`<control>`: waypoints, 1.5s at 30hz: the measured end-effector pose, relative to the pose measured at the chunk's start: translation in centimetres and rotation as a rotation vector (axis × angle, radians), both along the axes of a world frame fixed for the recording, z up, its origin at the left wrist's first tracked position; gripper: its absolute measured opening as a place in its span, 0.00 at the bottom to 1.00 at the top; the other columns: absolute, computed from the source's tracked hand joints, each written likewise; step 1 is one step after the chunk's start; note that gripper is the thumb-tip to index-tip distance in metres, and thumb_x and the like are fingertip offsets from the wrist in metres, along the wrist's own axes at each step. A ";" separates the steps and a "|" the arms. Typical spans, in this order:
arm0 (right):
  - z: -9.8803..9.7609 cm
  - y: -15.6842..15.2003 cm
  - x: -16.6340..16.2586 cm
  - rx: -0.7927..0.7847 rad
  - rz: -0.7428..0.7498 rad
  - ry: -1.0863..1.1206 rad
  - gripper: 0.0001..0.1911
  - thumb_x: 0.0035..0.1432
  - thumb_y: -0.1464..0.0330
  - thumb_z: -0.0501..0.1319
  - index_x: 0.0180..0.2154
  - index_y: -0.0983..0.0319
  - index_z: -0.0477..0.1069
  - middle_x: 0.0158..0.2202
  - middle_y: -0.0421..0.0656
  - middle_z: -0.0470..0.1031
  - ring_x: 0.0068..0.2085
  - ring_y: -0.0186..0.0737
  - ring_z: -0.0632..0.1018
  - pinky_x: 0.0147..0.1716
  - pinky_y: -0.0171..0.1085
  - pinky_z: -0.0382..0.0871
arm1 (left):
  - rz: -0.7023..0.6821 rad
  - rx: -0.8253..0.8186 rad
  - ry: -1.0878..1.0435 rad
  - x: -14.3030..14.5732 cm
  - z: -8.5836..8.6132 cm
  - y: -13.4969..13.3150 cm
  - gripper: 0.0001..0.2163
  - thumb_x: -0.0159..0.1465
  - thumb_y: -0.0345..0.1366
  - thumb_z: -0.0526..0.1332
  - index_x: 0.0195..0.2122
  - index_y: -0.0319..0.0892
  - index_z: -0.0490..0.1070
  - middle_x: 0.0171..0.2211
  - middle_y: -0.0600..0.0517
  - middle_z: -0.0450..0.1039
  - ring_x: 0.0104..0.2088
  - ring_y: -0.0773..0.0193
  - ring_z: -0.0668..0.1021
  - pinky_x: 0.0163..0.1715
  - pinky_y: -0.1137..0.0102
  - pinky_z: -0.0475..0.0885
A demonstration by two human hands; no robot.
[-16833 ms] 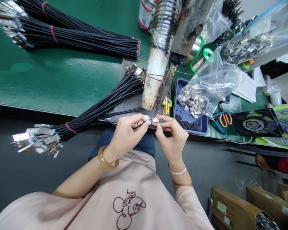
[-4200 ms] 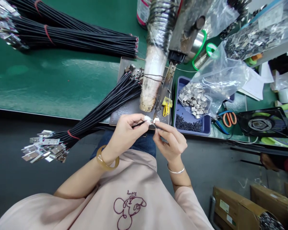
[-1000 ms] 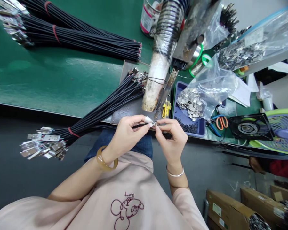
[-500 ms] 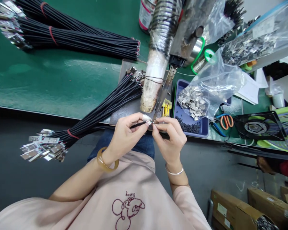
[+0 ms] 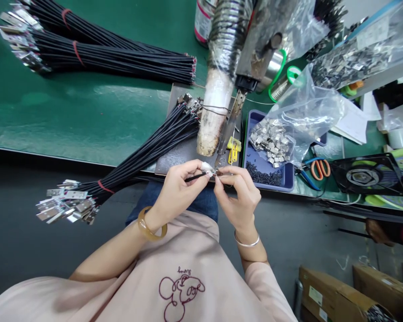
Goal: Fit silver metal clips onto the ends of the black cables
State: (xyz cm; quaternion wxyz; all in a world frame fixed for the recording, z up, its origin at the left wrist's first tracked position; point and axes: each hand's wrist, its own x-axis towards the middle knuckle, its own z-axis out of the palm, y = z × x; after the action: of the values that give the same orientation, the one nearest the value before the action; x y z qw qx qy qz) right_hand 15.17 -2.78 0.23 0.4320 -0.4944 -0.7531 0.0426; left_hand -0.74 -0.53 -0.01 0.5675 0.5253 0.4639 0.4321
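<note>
My left hand (image 5: 180, 188) pinches a black cable (image 5: 195, 177) close to its end, and a white wrap covers one fingertip. Facing it, my right hand (image 5: 238, 190) has thumb and fingers pressed together at the cable's end on a small shiny piece, too small and covered to name. Just above the fingertips is the tip of a soldering iron (image 5: 233, 117), pointing down toward me. A bundle of black cables (image 5: 147, 145) with metal connectors lies left of my hands, tied with a red band and overhanging the table edge.
A wrapped hose (image 5: 218, 89) hangs beside the iron. To the right stand a blue tray (image 5: 288, 180) with metal shells and small black pieces, solder spools (image 5: 282, 89), orange-handled pliers (image 5: 320, 170) and a black fan (image 5: 369, 174). More cable bundles (image 5: 121, 58) lie at the back left.
The view has shifted slightly, so the bundles and tray sit a little further right. Both hands stay together at the cable's end, with only small finger movement.
</note>
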 end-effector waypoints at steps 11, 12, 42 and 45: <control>-0.8 -0.1 1.0 0.068 0.144 -0.107 0.09 0.64 0.76 0.61 0.43 0.58 0.67 0.43 0.46 0.82 0.41 0.37 0.83 0.36 0.35 0.78 | -0.169 -0.047 -0.133 -1.3 0.5 0.6 0.05 0.61 0.34 0.64 0.32 0.38 0.76 0.26 0.53 0.75 0.26 0.69 0.74 0.30 0.75 0.71; -1.1 -0.1 1.0 0.065 0.160 -0.069 0.08 0.65 0.75 0.60 0.43 0.58 0.66 0.40 0.44 0.81 0.39 0.36 0.83 0.35 0.35 0.77 | -0.182 -0.037 -0.121 -1.6 0.6 0.6 0.04 0.61 0.32 0.64 0.31 0.38 0.76 0.25 0.54 0.74 0.25 0.70 0.73 0.28 0.75 0.69; 0.8 0.1 5.6 -0.247 -0.367 0.011 0.09 0.65 0.65 0.60 0.33 0.60 0.74 0.22 0.33 0.67 0.21 0.29 0.61 0.24 0.32 0.57 | -0.233 0.115 0.106 -1.3 -0.9 -0.1 0.06 0.61 0.31 0.63 0.34 0.37 0.79 0.28 0.51 0.78 0.27 0.69 0.75 0.27 0.76 0.69; 0.6 3.3 8.0 -0.325 -0.395 -0.161 0.08 0.61 0.65 0.62 0.32 0.61 0.75 0.28 0.39 0.76 0.25 0.33 0.68 0.30 0.35 0.61 | -0.219 0.072 0.082 -0.7 -1.2 0.1 0.05 0.61 0.33 0.65 0.32 0.37 0.79 0.29 0.51 0.80 0.30 0.67 0.78 0.32 0.75 0.73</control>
State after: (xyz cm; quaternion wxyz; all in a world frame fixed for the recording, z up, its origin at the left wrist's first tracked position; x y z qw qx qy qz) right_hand 23.20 0.50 0.84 0.2858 -0.6963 -0.6573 0.0383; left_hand -1.49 -0.44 -1.17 0.5725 0.6102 0.4109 0.3620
